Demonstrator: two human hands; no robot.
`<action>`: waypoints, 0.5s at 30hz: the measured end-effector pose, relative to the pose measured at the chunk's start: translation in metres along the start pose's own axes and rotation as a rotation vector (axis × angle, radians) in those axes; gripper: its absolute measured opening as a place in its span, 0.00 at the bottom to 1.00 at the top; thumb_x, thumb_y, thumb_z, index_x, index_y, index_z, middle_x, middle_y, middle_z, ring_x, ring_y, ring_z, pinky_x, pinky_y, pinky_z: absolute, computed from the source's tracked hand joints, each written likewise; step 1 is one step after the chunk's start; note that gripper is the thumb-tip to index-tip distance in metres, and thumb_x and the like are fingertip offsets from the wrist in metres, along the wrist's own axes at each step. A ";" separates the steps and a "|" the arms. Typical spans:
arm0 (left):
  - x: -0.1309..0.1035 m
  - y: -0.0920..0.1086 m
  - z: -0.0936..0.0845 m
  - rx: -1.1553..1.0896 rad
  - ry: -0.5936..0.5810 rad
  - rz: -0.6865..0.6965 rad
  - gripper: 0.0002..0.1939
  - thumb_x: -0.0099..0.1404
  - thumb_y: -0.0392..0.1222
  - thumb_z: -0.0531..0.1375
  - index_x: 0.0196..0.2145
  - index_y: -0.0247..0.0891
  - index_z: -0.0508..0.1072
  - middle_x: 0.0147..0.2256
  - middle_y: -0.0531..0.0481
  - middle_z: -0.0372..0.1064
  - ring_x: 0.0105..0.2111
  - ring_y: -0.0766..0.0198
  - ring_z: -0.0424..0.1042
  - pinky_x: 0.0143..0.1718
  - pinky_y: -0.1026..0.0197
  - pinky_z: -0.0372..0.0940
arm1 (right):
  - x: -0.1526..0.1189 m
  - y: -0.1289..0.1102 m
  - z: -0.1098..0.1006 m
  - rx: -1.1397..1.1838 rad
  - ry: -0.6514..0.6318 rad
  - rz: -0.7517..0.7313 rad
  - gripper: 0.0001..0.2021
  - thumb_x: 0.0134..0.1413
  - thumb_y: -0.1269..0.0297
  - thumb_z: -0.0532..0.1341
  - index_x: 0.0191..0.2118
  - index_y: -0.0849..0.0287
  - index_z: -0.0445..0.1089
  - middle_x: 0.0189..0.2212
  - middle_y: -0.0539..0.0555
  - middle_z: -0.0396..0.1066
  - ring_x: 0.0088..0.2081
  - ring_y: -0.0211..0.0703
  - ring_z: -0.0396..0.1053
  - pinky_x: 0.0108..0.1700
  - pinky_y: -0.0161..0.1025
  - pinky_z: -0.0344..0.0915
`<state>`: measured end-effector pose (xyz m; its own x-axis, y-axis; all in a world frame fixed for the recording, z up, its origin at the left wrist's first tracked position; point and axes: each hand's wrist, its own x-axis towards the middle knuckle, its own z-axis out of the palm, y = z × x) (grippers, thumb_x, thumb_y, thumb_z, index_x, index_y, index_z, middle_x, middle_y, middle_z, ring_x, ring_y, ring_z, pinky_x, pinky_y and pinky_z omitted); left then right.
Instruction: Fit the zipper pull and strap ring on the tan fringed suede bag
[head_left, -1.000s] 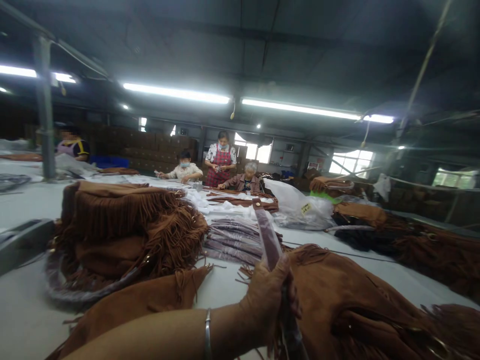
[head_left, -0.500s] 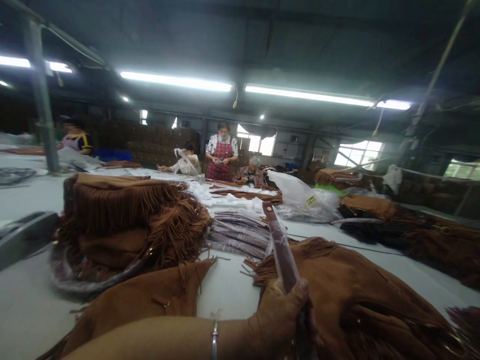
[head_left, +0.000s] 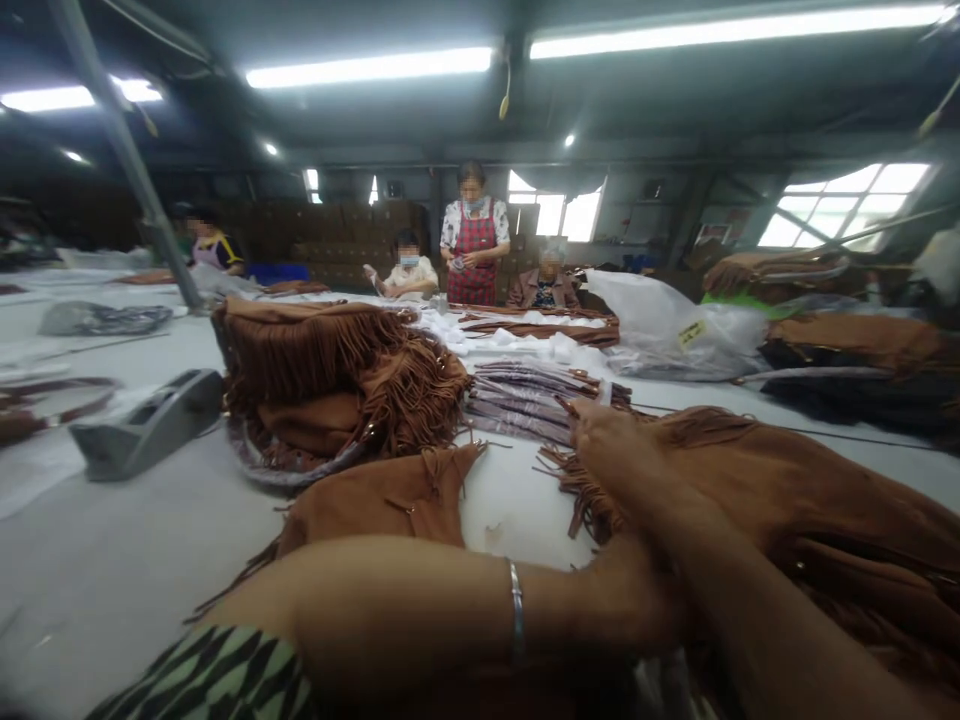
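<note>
My left hand (head_left: 637,590), with a silver bracelet on the wrist, is low at the centre right, partly hidden behind my right forearm. Its fingers are not clear, but a plastic-wrapped strap (head_left: 660,680) shows just below it. Crossing over it, my right hand (head_left: 600,435) reaches to the right end of a pile of plastic-wrapped straps (head_left: 517,400). Its fingers are closed at a brown strap end (head_left: 568,405). Beside both hands lies a brown suede bag (head_left: 742,480) with fringe. Another brown suede piece (head_left: 360,500) lies left of them.
A fringed brown bag (head_left: 322,350) stands at the left, near a grey tape dispenser (head_left: 150,420). White plastic wrapping (head_left: 667,320) and more bags (head_left: 855,340) are on the table's far right. Several people sit or stand across the table; one wears a red checked apron (head_left: 476,250).
My right hand has come in from the lower right and reached the strap pile. The upright strap in my left hand has gone from view above the hand. The view has tilted down and turned left.
</note>
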<state>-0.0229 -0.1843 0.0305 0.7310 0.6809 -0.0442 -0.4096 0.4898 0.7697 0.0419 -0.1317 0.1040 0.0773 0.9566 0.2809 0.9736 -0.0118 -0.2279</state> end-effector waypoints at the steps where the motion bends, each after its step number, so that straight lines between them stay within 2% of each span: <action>1: -0.004 0.011 -0.012 0.120 -0.036 -0.011 0.13 0.41 0.36 0.71 0.27 0.38 0.73 0.20 0.51 0.67 0.23 0.63 0.64 0.26 0.62 0.58 | 0.001 0.006 0.008 -0.001 -0.034 -0.027 0.13 0.59 0.72 0.49 0.44 0.63 0.68 0.40 0.63 0.74 0.43 0.49 0.71 0.43 0.38 0.60; 2: -0.007 0.025 -0.026 0.278 -0.081 -0.044 0.12 0.38 0.33 0.71 0.22 0.37 0.73 0.18 0.51 0.66 0.21 0.64 0.63 0.24 0.63 0.56 | 0.001 0.013 0.016 -0.003 -0.064 -0.041 0.13 0.60 0.71 0.49 0.44 0.62 0.68 0.40 0.62 0.74 0.43 0.48 0.70 0.42 0.37 0.59; 3: -0.009 0.040 -0.042 0.676 -0.159 -0.058 0.08 0.42 0.36 0.69 0.20 0.38 0.72 0.17 0.53 0.64 0.20 0.65 0.61 0.23 0.64 0.54 | 0.000 0.020 0.024 -0.007 -0.096 -0.046 0.12 0.60 0.71 0.49 0.43 0.62 0.68 0.40 0.61 0.74 0.42 0.47 0.71 0.40 0.36 0.59; 4: -0.009 0.057 -0.059 1.058 -0.117 0.001 0.07 0.48 0.41 0.66 0.18 0.38 0.72 0.16 0.54 0.63 0.19 0.66 0.60 0.22 0.64 0.53 | -0.001 0.026 0.033 -0.011 -0.128 -0.043 0.11 0.60 0.70 0.49 0.42 0.62 0.68 0.38 0.61 0.75 0.40 0.47 0.71 0.38 0.36 0.59; 5: -0.008 0.073 -0.077 1.353 0.008 0.065 0.10 0.50 0.44 0.64 0.18 0.38 0.71 0.16 0.54 0.62 0.19 0.66 0.60 0.23 0.64 0.53 | -0.003 0.031 0.043 -0.016 -0.160 -0.036 0.11 0.60 0.70 0.49 0.40 0.62 0.68 0.35 0.61 0.75 0.37 0.47 0.72 0.35 0.37 0.59; 6: -0.005 0.090 -0.094 1.430 0.137 0.117 0.08 0.52 0.43 0.63 0.20 0.38 0.71 0.18 0.53 0.63 0.22 0.66 0.61 0.24 0.65 0.54 | -0.005 0.033 0.054 -0.019 -0.190 -0.030 0.11 0.61 0.69 0.49 0.39 0.62 0.68 0.33 0.61 0.75 0.35 0.47 0.72 0.33 0.37 0.58; 9: 0.016 0.126 -0.141 1.536 0.392 0.135 0.03 0.52 0.37 0.60 0.23 0.36 0.70 0.22 0.52 0.64 0.26 0.65 0.60 0.27 0.65 0.53 | -0.012 0.031 0.091 -0.015 -0.251 -0.021 0.13 0.63 0.68 0.46 0.38 0.62 0.68 0.31 0.61 0.75 0.32 0.48 0.73 0.30 0.37 0.57; 12: 0.037 0.136 -0.173 1.583 0.481 0.011 0.07 0.51 0.37 0.61 0.19 0.35 0.67 0.19 0.53 0.60 0.23 0.66 0.59 0.27 0.64 0.52 | -0.021 0.023 0.123 0.017 -0.255 -0.023 0.14 0.65 0.66 0.44 0.41 0.62 0.67 0.36 0.63 0.75 0.35 0.52 0.74 0.32 0.39 0.58; 15: 0.048 0.132 -0.193 1.568 0.471 -0.144 0.13 0.49 0.43 0.64 0.15 0.35 0.65 0.15 0.54 0.57 0.21 0.67 0.58 0.26 0.64 0.52 | -0.024 0.024 0.138 0.083 -0.236 -0.018 0.15 0.66 0.65 0.44 0.42 0.61 0.66 0.39 0.63 0.74 0.37 0.53 0.74 0.33 0.40 0.59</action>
<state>-0.1470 0.0176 0.0069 0.3716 0.9205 -0.1207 0.7762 -0.2367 0.5843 0.0334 -0.1150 -0.0373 -0.0014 0.9981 0.0623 0.9525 0.0203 -0.3038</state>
